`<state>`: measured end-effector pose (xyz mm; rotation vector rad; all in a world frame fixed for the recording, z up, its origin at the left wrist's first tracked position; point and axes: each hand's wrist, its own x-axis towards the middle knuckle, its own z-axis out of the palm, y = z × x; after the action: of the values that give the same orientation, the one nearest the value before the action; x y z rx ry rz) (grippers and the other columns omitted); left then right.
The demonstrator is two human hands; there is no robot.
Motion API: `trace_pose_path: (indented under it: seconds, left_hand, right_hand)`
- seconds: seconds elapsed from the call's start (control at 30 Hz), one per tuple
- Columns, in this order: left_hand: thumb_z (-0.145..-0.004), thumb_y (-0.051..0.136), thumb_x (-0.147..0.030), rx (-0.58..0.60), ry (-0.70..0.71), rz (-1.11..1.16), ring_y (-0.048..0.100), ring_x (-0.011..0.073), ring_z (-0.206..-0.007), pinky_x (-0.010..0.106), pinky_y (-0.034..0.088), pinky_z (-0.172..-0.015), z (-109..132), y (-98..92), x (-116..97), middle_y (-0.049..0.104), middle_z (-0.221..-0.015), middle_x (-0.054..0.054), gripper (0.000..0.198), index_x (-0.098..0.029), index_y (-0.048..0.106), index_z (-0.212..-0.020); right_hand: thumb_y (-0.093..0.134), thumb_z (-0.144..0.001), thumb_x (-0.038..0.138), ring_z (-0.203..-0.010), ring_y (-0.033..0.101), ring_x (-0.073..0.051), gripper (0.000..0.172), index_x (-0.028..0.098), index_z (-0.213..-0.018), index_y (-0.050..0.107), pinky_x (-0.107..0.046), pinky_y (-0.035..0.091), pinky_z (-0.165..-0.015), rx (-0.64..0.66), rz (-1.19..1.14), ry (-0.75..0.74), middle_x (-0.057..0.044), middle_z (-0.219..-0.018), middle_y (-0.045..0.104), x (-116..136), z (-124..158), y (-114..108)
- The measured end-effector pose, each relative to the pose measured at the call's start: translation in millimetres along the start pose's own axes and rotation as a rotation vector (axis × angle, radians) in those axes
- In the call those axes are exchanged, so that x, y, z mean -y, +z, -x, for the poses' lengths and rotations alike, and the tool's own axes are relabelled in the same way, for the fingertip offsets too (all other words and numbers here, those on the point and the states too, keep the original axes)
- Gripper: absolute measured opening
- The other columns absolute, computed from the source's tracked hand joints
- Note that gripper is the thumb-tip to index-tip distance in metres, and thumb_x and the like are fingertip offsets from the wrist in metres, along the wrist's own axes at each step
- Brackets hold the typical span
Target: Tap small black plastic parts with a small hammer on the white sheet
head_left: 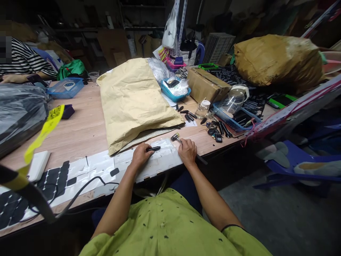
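My left hand [140, 155] rests at the table's front edge, its fingers closed on a slim black pen-shaped piece [155, 148] lying flat with its tip to the right. My right hand [188, 152] is wrapped round a small hammer [175, 137]. The hammer's head sticks out to the upper left of the fingers, and its dark handle end shows below the hand at the right. Beneath both hands is a white board [160, 164] with clear plastic over it. The head is apart from the black piece.
A large tan paper bag [138, 103] stands just beyond my hands. To the right are loose black parts [189, 116], a lidded jar [203, 109], a blue basket [237, 122] and a cardboard box [207, 85]. A cable [80, 193] crosses the left front; a person's striped sleeve [26, 58] shows behind.
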<state>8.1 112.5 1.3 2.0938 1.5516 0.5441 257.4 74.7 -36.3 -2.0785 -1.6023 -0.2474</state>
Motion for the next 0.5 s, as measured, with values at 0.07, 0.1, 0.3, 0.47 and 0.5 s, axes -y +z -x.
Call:
trace_pose_path:
  seconds: [0.07,0.1,0.3,0.47,0.5]
  left_hand:
    - [-0.080,0.074,-0.030,-0.052,0.029,0.042,0.064,0.0217,-0.084,0.033,0.050,-0.080,3.3,7.0,-0.2,0.070,-0.089,0.003,0.020,-0.024,0.076,-0.098]
    - [-0.080,0.075,-0.031,-0.077,0.047,0.058,0.063,0.0216,-0.084,0.033,0.050,-0.080,3.9,10.3,-0.4,0.069,-0.089,0.003,0.022,-0.025,0.076,-0.101]
    - [-0.081,0.073,-0.029,-0.147,0.056,0.075,0.063,0.0229,-0.088,0.035,0.049,-0.081,1.0,24.6,-2.2,0.071,-0.087,0.002,0.013,-0.026,0.077,-0.092]
    - [-0.077,0.073,-0.025,-0.157,0.071,0.089,0.064,0.0227,-0.086,0.036,0.049,-0.083,0.7,26.5,-3.3,0.071,-0.083,0.002,0.014,-0.026,0.079,-0.090]
    - [-0.077,0.073,-0.025,-0.155,0.078,0.097,0.064,0.0226,-0.085,0.036,0.050,-0.083,0.9,26.4,-3.1,0.071,-0.082,0.002,0.013,-0.026,0.079,-0.089]
  right_hand:
    - [0.056,-0.090,0.013,-0.093,0.049,-0.024,0.029,0.024,-0.110,0.073,-0.033,0.031,-0.075,0.002,-0.007,0.002,-0.008,-0.096,0.062,-0.2,0.0,-0.3]
    - [0.056,-0.090,0.013,-0.093,0.049,-0.024,0.029,0.024,-0.110,0.073,-0.032,0.032,-0.075,0.002,-0.010,0.005,-0.008,-0.096,0.063,-0.2,0.0,-0.5]
    - [0.056,-0.089,0.013,-0.094,0.053,-0.025,0.030,0.024,-0.109,0.075,-0.033,0.036,-0.076,0.023,-0.070,0.021,-0.009,-0.096,0.065,-3.9,-2.6,-3.2]
    - [0.053,-0.087,0.013,-0.091,0.058,-0.024,0.036,0.023,-0.113,0.075,-0.034,0.045,-0.080,0.032,-0.245,0.015,-0.009,-0.097,0.070,-7.4,-5.3,-12.4]
    - [0.052,-0.088,0.014,-0.091,0.060,-0.024,0.036,0.023,-0.114,0.075,-0.035,0.047,-0.081,0.024,-0.303,0.007,-0.009,-0.099,0.071,-6.0,-4.2,-15.1]
